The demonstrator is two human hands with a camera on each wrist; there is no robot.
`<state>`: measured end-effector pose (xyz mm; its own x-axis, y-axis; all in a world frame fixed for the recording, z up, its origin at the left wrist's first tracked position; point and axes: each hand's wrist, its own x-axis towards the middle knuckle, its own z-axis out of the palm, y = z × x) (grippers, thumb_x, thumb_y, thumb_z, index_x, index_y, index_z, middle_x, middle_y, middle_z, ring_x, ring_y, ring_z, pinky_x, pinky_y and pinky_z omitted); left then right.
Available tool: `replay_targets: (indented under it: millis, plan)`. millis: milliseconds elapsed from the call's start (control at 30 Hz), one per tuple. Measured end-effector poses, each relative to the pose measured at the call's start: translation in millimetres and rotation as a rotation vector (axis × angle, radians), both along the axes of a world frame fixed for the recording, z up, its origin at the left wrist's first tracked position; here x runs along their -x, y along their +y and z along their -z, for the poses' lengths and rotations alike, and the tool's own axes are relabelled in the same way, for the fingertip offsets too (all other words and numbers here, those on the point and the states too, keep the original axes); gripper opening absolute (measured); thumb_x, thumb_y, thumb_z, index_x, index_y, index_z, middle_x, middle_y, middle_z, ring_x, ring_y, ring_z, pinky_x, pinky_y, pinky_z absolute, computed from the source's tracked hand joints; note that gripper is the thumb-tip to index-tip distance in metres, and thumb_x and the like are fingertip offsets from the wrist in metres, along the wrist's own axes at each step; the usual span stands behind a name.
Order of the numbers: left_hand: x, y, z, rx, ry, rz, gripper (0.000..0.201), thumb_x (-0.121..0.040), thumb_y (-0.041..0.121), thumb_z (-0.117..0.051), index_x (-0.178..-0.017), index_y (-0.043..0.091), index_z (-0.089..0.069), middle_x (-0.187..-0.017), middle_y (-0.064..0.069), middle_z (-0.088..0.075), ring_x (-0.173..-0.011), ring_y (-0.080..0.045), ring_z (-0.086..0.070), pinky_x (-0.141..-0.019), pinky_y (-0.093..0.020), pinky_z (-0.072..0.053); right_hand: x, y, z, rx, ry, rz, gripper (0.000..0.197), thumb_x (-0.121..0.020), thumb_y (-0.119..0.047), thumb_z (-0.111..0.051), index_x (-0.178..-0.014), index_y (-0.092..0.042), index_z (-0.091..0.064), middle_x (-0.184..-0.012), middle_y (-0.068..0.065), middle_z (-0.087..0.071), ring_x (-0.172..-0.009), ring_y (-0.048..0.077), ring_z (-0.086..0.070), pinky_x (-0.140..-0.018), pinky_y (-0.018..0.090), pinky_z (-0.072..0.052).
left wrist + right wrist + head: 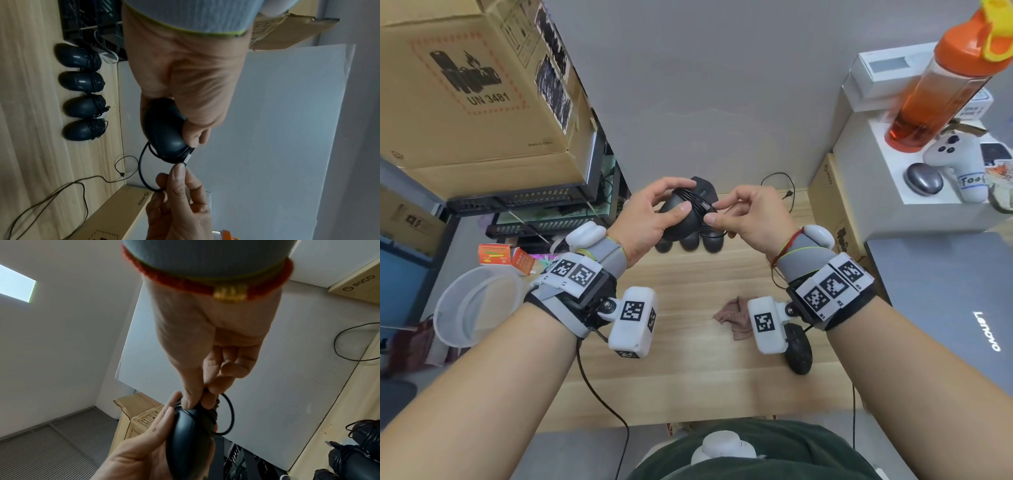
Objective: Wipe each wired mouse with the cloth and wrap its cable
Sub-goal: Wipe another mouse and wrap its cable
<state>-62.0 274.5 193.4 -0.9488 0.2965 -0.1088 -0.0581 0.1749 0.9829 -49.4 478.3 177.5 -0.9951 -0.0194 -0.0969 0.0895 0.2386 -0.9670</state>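
Fingers: right hand [751, 219] pinches the cable [144, 168] end at thumb and forefinger; left hand [645, 219] curls round the held mouse [683, 214], thumb pressed over the windings. Both sit at mid-frame, raised above the desk [688, 383].

Desk: wood, running from centre to lower frame.

Row of mice [82, 92]: four, at the far desk edge just below the held one in the head view; cables wound round each. Judged finished.

Held mouse: several turns already on its body; one short loop and the plug end left loose. Judged near the last tuck.

Spare mouse [798, 349]: lower right of centre, partly hidden by the right wrist rig; its cable looks unwound. Judged still to do.

Cloth [736, 317]: pinkish, crumpled, idle on the desk just left of the spare mouse.
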Motion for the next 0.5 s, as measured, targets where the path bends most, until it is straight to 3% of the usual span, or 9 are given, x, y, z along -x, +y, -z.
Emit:
replay_targets:
  millis: [67, 167, 233, 333, 433, 500]
  plan:
    - [0, -2, -2, 0.06, 0.064, 0.039, 0.028, -0.095, 0.017, -0.069, -0.121, 0.026, -0.069, -0.126, -0.006, -0.068, -0.123, -0.018, -0.062, -0.103, -0.036, -0.053, -2, 1, -7, -0.016, -0.036, -0.052, 0.03, -0.074, -0.019, -0.086, -0.092, -0.016, -0.062, -0.067, 0.011, -0.073, -0.053, 0.015, -0.059, -0.058, 0.022, -0.048]
    - [1, -1, -4, 0.144, 0.139, 0.088, 0.025, -0.095, 0.01, -0.069, -0.115, 0.024, -0.069, -0.117, 0.004, -0.069, -0.11, -0.011, -0.068, -0.098, -0.033, -0.055, -4, 1, -9, -0.01, -0.051, -0.076, 0.037, -0.075, -0.016, -0.085, -0.098, -0.016, -0.056, -0.07, 0.013, -0.073, -0.054, 0.018, -0.059, -0.053, 0.021, -0.046]
    - [2, 1, -7, 0.163, 0.161, 0.102, 0.024, -0.095, 0.005, -0.069, -0.114, 0.021, -0.069, -0.112, 0.007, -0.069, -0.1, -0.013, -0.07, -0.095, -0.037, -0.058, -4, -1, -8, -0.005, -0.047, -0.066, 0.032, -0.076, -0.017, -0.084, -0.092, -0.016, -0.057, -0.07, 0.014, -0.073, -0.055, 0.019, -0.059, -0.058, 0.029, -0.049]
    - [2, 0, -7, 0.182, 0.159, 0.094, 0.026, -0.096, 0.005, -0.068, -0.117, 0.02, -0.068, -0.114, 0.008, -0.069, -0.1, -0.018, -0.071, -0.094, -0.045, -0.059, -2, -5, 2, -0.022, -0.018, 0.002, 0.03, -0.074, -0.02, -0.086, -0.084, -0.019, -0.059, -0.07, 0.009, -0.072, -0.053, 0.016, -0.06, -0.055, 0.029, -0.048]
    - [0, 0, -4, 0.23, 0.186, 0.094, 0.031, -0.096, 0.01, -0.067, -0.123, 0.025, -0.066, -0.123, 0.004, -0.067, -0.112, -0.002, -0.062, -0.095, -0.038, -0.057, 0, -7, 9, -0.089, 0.024, 0.108, 0.03, -0.065, -0.037, -0.088, -0.074, -0.026, -0.061, -0.073, 0.004, -0.07, -0.063, 0.024, -0.064, -0.062, 0.036, -0.052]
    - [-1, 3, -3, 0.22, 0.154, 0.098, 0.032, -0.096, 0.013, -0.068, -0.126, 0.025, -0.064, -0.122, 0.003, -0.066, -0.111, -0.008, -0.061, -0.079, -0.031, -0.058, 0, -8, 10, -0.133, 0.044, 0.147, 0.031, -0.066, -0.042, -0.086, -0.068, -0.026, -0.06, -0.069, 0.003, -0.068, -0.06, 0.022, -0.061, -0.064, 0.035, -0.052]
